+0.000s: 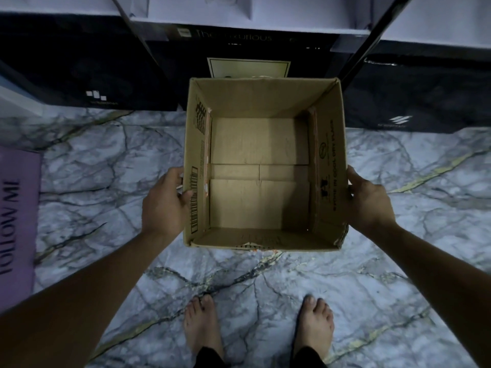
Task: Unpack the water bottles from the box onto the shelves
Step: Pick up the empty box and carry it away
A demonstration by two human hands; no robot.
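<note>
A brown cardboard box (261, 144) with its top open sits in front of me over the marble floor. Its inside shows only bare cardboard flaps, with no bottle in it. My left hand (163, 201) grips the box's left wall, thumb hooked over the rim by the barcode. My right hand (368, 201) grips the right wall from outside, thumb at the rim. No water bottle is in view. The pale shelf boards (239, 9) run along the top edge of the view.
Large black cartons (79, 75) stand under the shelves behind the box, and black shelf posts (372, 35) slant down on either side. A purple mat (16, 213) lies at the left. My bare feet (257, 328) stand on the marble floor (106, 168).
</note>
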